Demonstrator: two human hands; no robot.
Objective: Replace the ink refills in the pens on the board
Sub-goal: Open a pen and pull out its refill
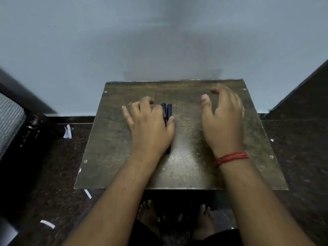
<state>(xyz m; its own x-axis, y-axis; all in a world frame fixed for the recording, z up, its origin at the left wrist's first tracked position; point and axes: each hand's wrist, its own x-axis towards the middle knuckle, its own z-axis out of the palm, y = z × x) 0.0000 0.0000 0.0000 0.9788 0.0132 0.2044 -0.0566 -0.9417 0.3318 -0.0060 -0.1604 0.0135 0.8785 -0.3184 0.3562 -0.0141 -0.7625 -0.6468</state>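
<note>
Dark pens (167, 110) with a blue streak lie side by side, pointing away from me, near the middle of a worn brown board (188, 164). My left hand (150, 126) rests palm down over their left side, the thumb touching the pens, fingers curled; most of the pens' length is hidden beneath it. Whether it grips them I cannot tell. My right hand (223, 118) hovers over the board's right half, fingers spread and curved, holding nothing. A red thread band circles that wrist.
The board sits low above a dark speckled floor (58, 166) with scraps of white paper (67, 131). A pale blue wall (159, 41) stands just behind it. My bare feet (147, 213) show under the near edge. Dark furniture flanks both sides.
</note>
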